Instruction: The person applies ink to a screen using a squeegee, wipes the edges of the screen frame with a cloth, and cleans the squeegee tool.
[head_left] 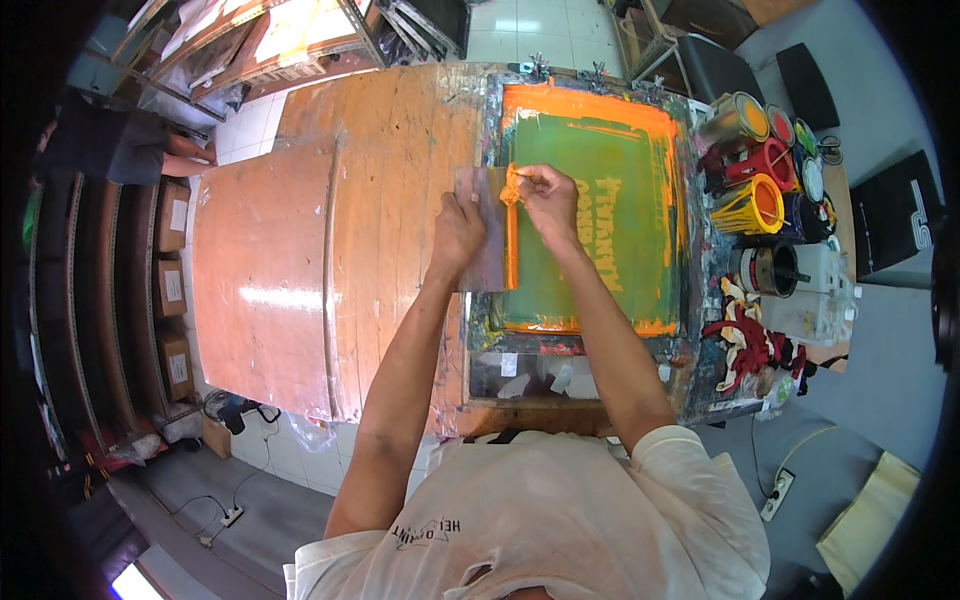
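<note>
Left hand [457, 232] grips a squeegee [487, 240] at the left edge of the green screen [590, 230] on the tabletop [390, 150]; right hand's [548, 195] fingers [524, 178] pinch its orange-inked top end.

**Squeegee and printing screen**

A flat grey squeegee [483, 232] stands on edge at the left side of the printing screen [620, 130], its long blade running front to back and coated with a thick bead of orange ink. The screen is a green mesh in a frame, lying flat on the counter, smeared orange along its top, right and bottom borders. Pale lettering shows in the mesh, right of the blade.
</note>
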